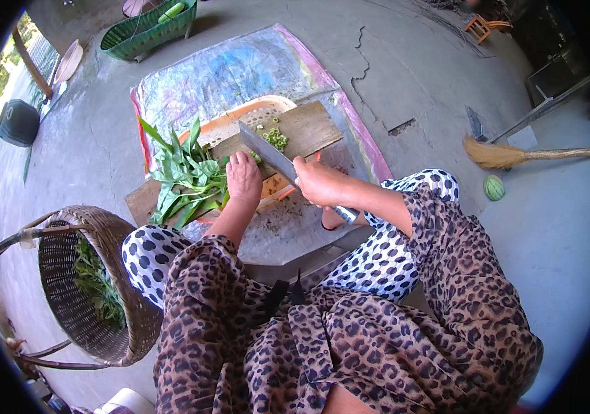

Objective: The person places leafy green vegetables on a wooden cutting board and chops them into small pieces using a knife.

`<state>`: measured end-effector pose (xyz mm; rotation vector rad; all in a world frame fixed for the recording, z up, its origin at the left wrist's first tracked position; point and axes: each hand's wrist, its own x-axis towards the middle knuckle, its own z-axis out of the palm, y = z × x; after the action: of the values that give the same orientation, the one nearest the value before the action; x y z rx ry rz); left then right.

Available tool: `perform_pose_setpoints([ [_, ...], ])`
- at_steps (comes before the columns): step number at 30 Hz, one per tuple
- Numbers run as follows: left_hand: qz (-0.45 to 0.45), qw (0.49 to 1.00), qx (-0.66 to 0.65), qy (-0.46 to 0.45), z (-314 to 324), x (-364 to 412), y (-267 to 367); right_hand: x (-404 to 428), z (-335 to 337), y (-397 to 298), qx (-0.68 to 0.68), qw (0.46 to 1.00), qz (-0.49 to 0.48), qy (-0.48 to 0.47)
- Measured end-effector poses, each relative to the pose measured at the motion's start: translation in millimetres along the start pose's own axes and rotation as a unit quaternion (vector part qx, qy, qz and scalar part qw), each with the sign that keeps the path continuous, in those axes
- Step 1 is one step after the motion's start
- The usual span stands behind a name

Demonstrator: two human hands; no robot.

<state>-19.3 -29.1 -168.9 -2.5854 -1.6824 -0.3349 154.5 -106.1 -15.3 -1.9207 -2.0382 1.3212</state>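
Observation:
A bunch of leafy greens point(186, 176) lies across the left part of a long wooden board point(310, 124). My left hand point(244, 178) is closed over the stem end of the bunch. In my right hand point(320, 181) is the handle of a cleaver point(271, 152); its broad blade slants over the board, just right of my left fingers. Small chopped green pieces point(275, 138) are on the board beyond the blade. Beneath the board is an orange-rimmed plastic basket point(243, 111) with a perforated wall. The cleaver's edge contact with the stems is hard to make out.
A plastic sheet point(233, 67) covers the floor under the basket. Near my left knee is a woven basket point(88, 284) with greens inside. A green plastic basket point(150, 32) stands at the far left. To the right are a broom point(533, 154) and a small striped melon point(494, 187).

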Motion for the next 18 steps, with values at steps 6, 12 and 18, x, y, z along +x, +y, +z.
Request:
perform_pose_setpoints([
  [6, 0.016, 1.000, 0.007, 0.017, 0, -4, -4, 12, -10, -12, 0.080, 0.995, 0.046, -0.039],
  [12, 0.029, 1.000, -0.001, -0.002, -5, 6, 14, 132, 63, 68, -0.072, 0.926, -0.223, 0.294],
  [18, 0.026, 0.998, 0.019, 0.046, -2, -8, 3, 127, 44, 25, -0.009, 0.973, -0.105, 0.207],
])
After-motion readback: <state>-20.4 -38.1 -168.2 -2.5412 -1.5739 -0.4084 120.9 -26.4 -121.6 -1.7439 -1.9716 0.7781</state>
